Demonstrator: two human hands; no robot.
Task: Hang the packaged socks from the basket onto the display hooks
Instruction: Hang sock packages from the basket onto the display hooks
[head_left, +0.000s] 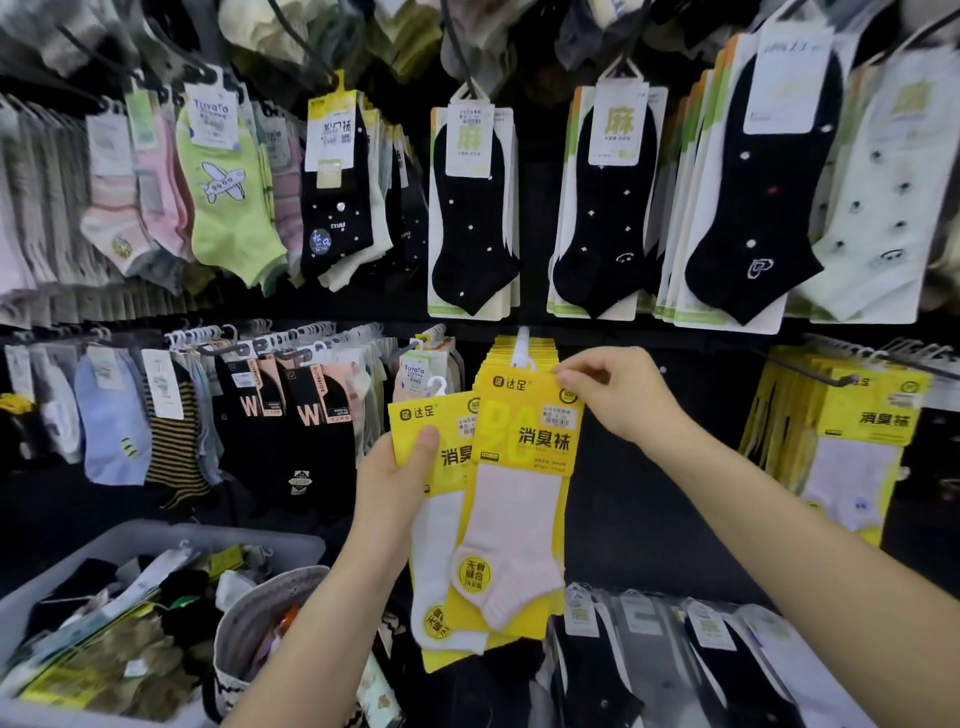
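Observation:
My right hand (618, 395) pinches the top corner of a yellow sock pack (524, 467) with a pale pink sock, held at the white display hook (521, 347), where several matching yellow packs hang behind it. My left hand (400, 478) grips a second yellow sock pack (436, 530) with a white sock by its left edge, just left of and partly behind the first. Its white plastic hanger (438, 387) sticks up free. The grey basket (171, 540) with loose sock packs sits at the lower left.
A round woven bucket (244, 618) stands by the basket. Rows of hanging socks fill the black wall: black ankle socks (470, 208) above, striped and black pairs at left, more yellow packs (841, 447) on a hook at right. Grey and black packs lie at lower right.

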